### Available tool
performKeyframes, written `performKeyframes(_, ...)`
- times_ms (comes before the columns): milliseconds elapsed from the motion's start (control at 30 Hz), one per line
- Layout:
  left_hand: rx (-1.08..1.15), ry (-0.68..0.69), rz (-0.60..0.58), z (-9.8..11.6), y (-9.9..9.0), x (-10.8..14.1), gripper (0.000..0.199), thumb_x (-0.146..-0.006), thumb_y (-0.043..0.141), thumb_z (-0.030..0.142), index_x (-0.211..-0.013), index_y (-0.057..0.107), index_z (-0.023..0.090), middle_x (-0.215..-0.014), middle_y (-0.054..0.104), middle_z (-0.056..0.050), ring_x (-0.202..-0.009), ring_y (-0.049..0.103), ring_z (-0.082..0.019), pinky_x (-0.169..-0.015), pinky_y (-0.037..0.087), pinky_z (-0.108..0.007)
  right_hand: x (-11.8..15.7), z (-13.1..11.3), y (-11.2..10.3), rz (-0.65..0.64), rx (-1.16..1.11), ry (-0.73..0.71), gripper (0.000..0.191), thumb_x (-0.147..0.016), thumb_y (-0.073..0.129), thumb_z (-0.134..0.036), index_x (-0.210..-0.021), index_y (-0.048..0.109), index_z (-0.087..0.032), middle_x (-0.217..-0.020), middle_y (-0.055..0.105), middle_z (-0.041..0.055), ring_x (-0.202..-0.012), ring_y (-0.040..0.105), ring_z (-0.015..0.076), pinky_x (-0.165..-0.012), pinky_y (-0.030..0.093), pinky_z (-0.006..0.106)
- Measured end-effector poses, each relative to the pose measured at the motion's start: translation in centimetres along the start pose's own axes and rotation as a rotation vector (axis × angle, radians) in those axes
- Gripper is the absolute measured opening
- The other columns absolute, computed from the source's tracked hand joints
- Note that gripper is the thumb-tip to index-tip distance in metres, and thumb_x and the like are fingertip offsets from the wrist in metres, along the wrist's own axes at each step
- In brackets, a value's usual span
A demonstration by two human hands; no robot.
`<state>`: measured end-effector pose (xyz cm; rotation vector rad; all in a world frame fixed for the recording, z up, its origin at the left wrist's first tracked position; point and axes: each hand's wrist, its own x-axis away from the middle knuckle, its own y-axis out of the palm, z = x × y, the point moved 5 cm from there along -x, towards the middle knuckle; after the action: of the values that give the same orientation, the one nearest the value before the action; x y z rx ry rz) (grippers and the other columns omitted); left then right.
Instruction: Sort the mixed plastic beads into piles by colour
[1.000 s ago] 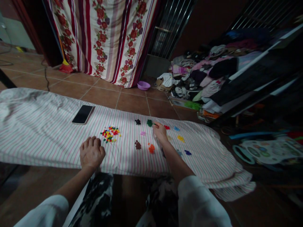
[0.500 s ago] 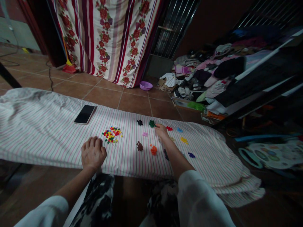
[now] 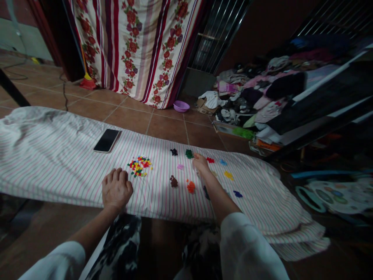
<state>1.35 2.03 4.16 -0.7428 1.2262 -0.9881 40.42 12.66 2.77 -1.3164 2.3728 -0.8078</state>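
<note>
My left hand (image 3: 116, 189) rests on the striped cloth (image 3: 67, 155) with its fingers curled under; whether it holds anything is hidden. Just beyond it is a mixed pile of small coloured pieces (image 3: 140, 166). My right hand (image 3: 200, 162) has its fingers pinched together beside the dark green pile (image 3: 189, 154); what is between the fingertips is too small to make out. Single-colour piles lie around it: black (image 3: 173, 152), pink (image 3: 180, 167), brown (image 3: 173, 181), orange (image 3: 190, 186), red (image 3: 210, 160), light blue (image 3: 223, 162), yellow (image 3: 229, 175) and dark blue (image 3: 237, 193). My right forearm partly covers another dark pile.
A phone (image 3: 107, 140) lies on the cloth at the left. Beyond the cloth, a purple basin (image 3: 181, 106) stands on the tiled floor before a floral curtain (image 3: 140, 46). Heaped clothes (image 3: 233, 91) fill the back right, and a plastic item (image 3: 338, 194) is at the far right.
The whole view has shifted slightly. My right hand's fingertips have drawn in a little beside the dark green pile. My left hand stays in place on the cloth.
</note>
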Motion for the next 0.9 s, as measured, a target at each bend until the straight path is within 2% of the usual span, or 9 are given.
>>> performKeyframes(500, -0.016, -0.004, 0.007, 0.03, -0.06, 0.05, 0.029, -0.081, 0.045, 0.021, -0.105, 0.061, 0.016, -0.123, 0.061, -0.014, -0.122, 0.048, -0.031, -0.098, 0.037, -0.047, -0.45, 0.52, 0.55, -0.006, -0.024, -0.03, 0.051, -0.071, 0.048, -0.003, -0.118, 0.065, -0.011, -0.115, 0.07, 0.0126, -0.104, 0.067, 0.0175, -0.093, 0.05, 0.028)
performKeyframes(667, -0.012, -0.002, 0.006, 0.04, -0.05, -0.02, 0.03, -0.081, 0.046, 0.021, -0.106, 0.062, 0.015, -0.123, 0.062, -0.014, -0.122, 0.049, -0.032, -0.099, 0.037, -0.047, -0.16, 0.21, 0.09, -0.006, 0.02, -0.011, 0.045, -0.073, 0.05, -0.008, -0.115, 0.068, -0.012, -0.11, 0.072, 0.0118, -0.101, 0.068, 0.0197, -0.092, 0.051, 0.031)
performKeyframes(900, -0.011, -0.011, 0.0, -0.04, 0.09, 0.02, 0.03, -0.081, 0.045, 0.021, -0.106, 0.062, 0.015, -0.124, 0.061, -0.014, -0.123, 0.048, -0.031, -0.099, 0.035, -0.047, -0.04, -0.13, 0.15, -0.008, 0.018, -0.033, 0.043, -0.072, 0.051, -0.009, -0.111, 0.069, -0.013, -0.106, 0.073, 0.0105, -0.099, 0.068, 0.0186, -0.089, 0.051, 0.028)
